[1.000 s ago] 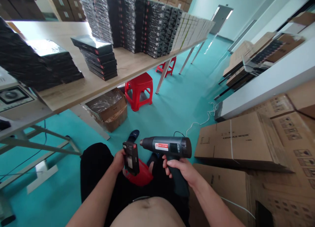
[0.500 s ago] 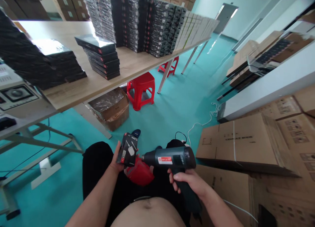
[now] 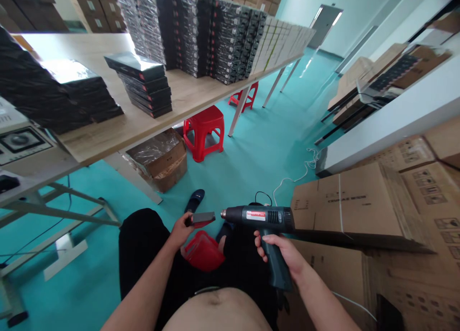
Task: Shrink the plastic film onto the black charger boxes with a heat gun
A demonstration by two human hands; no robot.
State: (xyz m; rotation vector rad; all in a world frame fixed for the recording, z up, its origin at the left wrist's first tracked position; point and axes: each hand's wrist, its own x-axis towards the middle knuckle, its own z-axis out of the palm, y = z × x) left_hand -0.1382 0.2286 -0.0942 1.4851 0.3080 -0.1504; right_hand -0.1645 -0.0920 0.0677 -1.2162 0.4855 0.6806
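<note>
My left hand (image 3: 181,231) grips a small black retail box (image 3: 203,219) by its left end, with a narrow side turned up and a red face below. Wrapped round the handle of a dark heat gun (image 3: 266,217) is my right hand (image 3: 280,252). The gun lies level, and its metal nozzle points left, a short gap from the box's right end. Below the box, between my legs, is the red seat of a plastic stool (image 3: 203,254).
On the wooden table (image 3: 151,129) stand a short stack of black boxes (image 3: 143,84), tall wrapped stacks (image 3: 230,43) and white boxes (image 3: 280,43). A red stool (image 3: 204,132) and an open carton (image 3: 161,161) are by it. Large cartons (image 3: 345,201) fill the right.
The box in my left hand has turned from its printed face to a narrow side. The heat gun has risen slightly and shifted right, now more level.
</note>
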